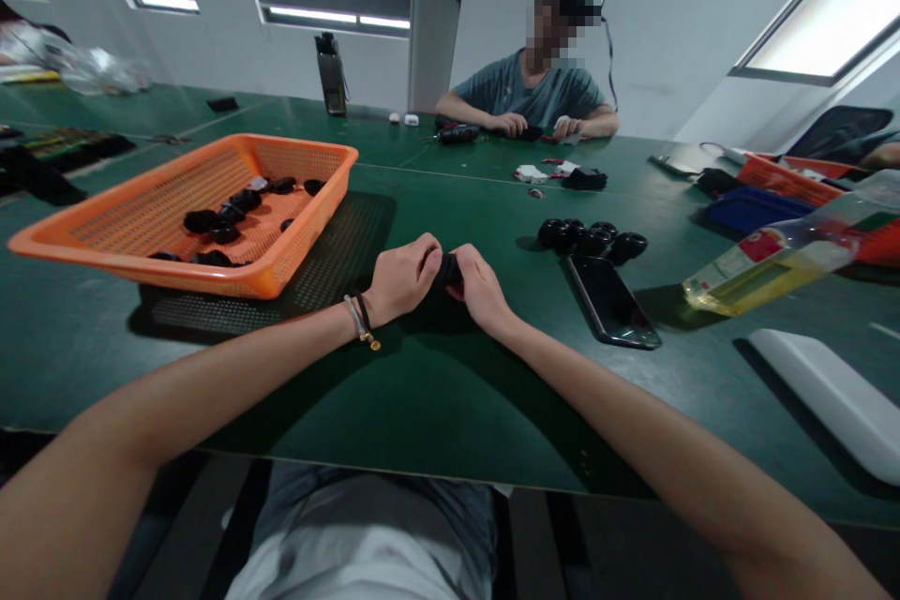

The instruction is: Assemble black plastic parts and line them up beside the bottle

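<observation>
My left hand (404, 278) and my right hand (480, 286) meet above the green table (436, 394), both closed around one small black round part (448, 270) held between them. Only a sliver of the part shows between the fingers. A bracelet sits on my left wrist. To the left stands an orange mesh basket (141, 248) with several black round parts (225, 220) inside. A cluster of several black parts (591, 239) lies on the table to the right of my hands.
A dark phone (610, 300) lies next to the cluster. A plastic bottle of yellow liquid (780, 262) lies on its side at right, with a white flat object (830, 394) nearer. Another person (538, 89) works across the table. Red and blue trays (766, 197) sit far right.
</observation>
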Available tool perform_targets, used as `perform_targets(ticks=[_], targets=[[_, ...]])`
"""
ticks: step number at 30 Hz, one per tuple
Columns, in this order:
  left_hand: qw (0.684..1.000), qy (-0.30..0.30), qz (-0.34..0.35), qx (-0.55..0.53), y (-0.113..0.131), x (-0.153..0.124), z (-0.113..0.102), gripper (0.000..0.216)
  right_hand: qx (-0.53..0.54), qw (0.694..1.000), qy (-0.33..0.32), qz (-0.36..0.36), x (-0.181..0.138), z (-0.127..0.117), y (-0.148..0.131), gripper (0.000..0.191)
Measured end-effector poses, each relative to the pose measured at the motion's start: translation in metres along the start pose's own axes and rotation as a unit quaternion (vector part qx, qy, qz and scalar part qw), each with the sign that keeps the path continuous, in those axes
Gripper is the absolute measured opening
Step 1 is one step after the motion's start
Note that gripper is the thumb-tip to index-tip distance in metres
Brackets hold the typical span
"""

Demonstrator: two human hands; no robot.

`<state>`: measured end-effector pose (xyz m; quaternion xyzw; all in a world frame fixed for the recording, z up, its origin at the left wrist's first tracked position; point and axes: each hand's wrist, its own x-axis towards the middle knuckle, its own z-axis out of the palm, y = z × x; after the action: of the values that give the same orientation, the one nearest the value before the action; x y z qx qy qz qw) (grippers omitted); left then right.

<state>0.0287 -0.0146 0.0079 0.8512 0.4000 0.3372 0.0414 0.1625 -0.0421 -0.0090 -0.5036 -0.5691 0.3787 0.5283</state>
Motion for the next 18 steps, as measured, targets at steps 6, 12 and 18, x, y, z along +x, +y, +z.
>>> perform_targets(ticks=[6,12,18], targets=[[0.994,0.017,-0.036,-0.100,-0.009,0.005,0.007,0.024,-0.024,0.995,-0.088,-0.031,0.009,-0.013,0.006,0.027],[0.980,0.029,-0.053,-0.189,-0.012,0.007,0.011,0.018,-0.061,0.993,-0.094,-0.040,0.012,-0.016,0.008,0.037],[0.973,0.051,-0.022,-0.222,-0.010,0.006,0.010,0.013,-0.150,0.985,-0.052,-0.070,0.010,-0.017,0.005,0.034]])
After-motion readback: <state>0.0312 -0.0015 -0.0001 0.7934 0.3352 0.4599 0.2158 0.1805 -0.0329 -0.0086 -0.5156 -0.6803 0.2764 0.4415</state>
